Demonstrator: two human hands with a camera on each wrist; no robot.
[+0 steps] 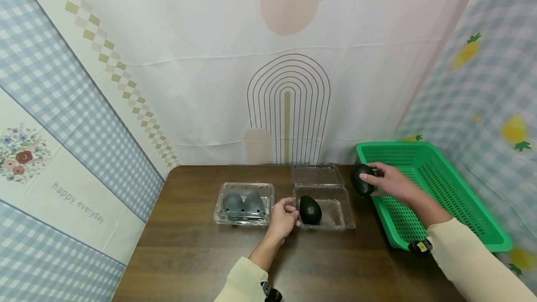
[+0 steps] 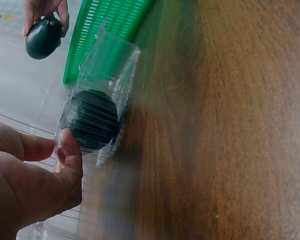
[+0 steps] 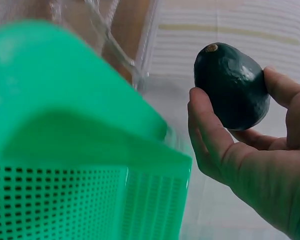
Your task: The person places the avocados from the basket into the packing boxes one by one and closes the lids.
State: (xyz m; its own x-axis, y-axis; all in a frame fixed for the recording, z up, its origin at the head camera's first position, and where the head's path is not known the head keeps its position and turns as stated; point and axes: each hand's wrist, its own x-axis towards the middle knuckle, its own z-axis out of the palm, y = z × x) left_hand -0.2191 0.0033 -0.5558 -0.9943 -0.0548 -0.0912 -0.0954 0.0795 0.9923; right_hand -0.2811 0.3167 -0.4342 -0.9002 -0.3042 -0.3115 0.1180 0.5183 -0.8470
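Observation:
My right hand holds a dark green avocado between thumb and fingers, above the near-left rim area of a green basket. In the right wrist view the avocado shows its brown stem end. My left hand pinches the left wall of an open clear plastic clamshell box, its lid folded back toward the wall. Another avocado lies in the left half of that box. In the left wrist view this avocado shows through the clear side, right beside my fingertips.
A closed clear clamshell box with two avocados inside stands left of my left hand on the brown wooden table. The green perforated basket stands at the right. Patterned cloths hang behind and at both sides.

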